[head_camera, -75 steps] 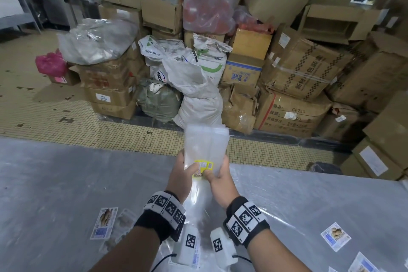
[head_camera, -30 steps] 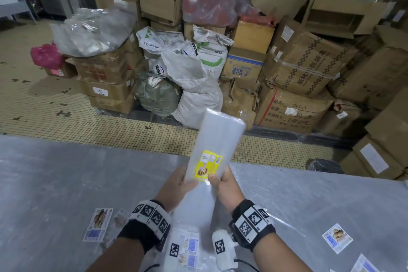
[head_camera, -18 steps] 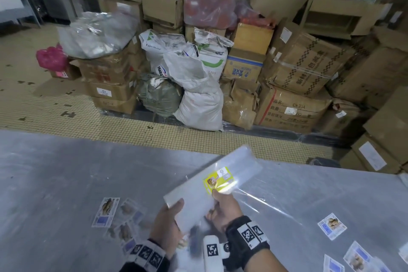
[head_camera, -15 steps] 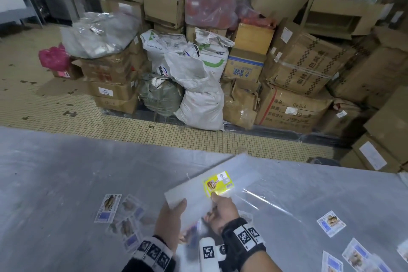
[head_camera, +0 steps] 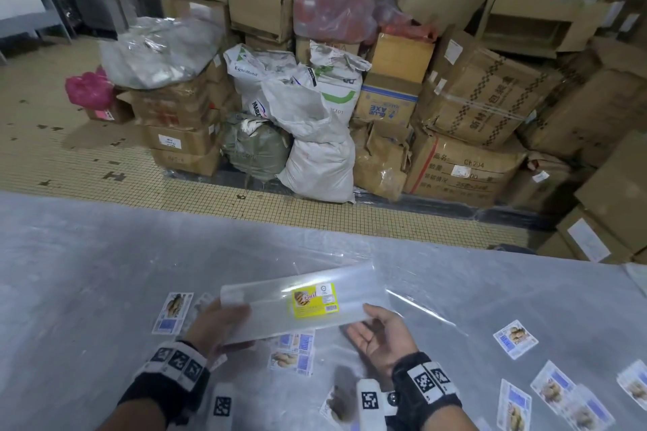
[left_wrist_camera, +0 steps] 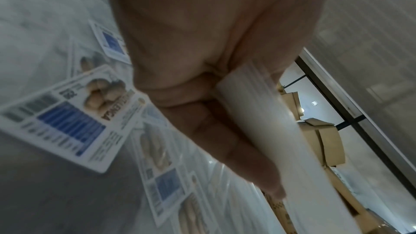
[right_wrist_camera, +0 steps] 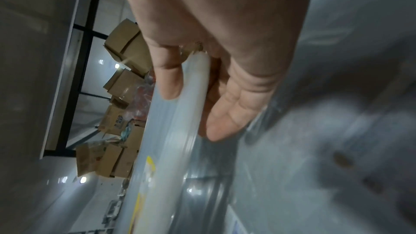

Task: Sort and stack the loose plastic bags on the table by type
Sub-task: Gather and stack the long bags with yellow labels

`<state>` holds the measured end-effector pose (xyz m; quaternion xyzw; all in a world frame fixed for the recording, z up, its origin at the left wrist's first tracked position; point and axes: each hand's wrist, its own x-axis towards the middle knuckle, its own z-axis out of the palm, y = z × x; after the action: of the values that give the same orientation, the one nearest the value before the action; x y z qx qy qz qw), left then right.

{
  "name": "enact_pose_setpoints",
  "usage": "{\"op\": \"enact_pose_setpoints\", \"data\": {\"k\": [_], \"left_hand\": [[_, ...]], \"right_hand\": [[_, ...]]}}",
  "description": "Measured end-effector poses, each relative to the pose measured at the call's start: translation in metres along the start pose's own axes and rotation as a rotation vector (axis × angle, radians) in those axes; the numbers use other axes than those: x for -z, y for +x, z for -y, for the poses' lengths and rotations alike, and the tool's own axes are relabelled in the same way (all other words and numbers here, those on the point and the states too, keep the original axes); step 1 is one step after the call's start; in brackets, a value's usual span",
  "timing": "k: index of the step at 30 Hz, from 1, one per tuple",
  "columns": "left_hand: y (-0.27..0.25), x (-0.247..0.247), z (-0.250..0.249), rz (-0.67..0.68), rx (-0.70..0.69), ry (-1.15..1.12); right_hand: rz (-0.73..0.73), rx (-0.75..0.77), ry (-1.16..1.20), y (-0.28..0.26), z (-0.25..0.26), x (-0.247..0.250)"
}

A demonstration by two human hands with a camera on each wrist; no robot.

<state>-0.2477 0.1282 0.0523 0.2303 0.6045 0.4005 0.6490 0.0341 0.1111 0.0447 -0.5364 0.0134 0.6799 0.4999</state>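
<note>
Swinging down from upright, the stack of clear bags (head_camera: 297,304) now lies level just above the table (head_camera: 87,255) (yellow label up), left hand (head_camera: 213,325) and right hand (head_camera: 380,334) pinching its ends, likely ready to set down.

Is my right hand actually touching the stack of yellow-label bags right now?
Touching. In the right wrist view the right hand has its thumb over the top of the stack of yellow-label bags and fingers under it, pinching its end.

Glossy clear plastic bag stack (head_camera: 301,304) over a matt grey table (head_camera: 87,262); brown cardboard boxes (head_camera: 483,101).
</note>
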Motion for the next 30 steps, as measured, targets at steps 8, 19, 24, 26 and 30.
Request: {"op": "enact_pose_setpoints", "data": {"k": [8, 19, 24, 26, 30], "left_hand": [[-0.005, -0.001, -0.016, 0.073, -0.019, 0.118], [-0.001, -0.010, -0.028, 0.050, -0.121, 0.371], [0.021, -0.013, -0.034, -0.029, -0.215, 0.804], [0.025, -0.016, -0.036, -0.046, -0.261, 0.878], [0.037, -0.022, -0.037, -0.099, -0.327, 0.779]], "right_hand": [[0.006, -0.011, -0.321, -0.004, 0.015, 0.030], [0.046, 0.277, -0.820, 0.006, 0.046, 0.035], [0.049, 0.304, -0.937, 0.009, 0.056, 0.028], [0.040, 0.305, -0.910, 0.011, 0.056, 0.026], [0.053, 0.322, -0.803, 0.024, 0.057, 0.020]]}}
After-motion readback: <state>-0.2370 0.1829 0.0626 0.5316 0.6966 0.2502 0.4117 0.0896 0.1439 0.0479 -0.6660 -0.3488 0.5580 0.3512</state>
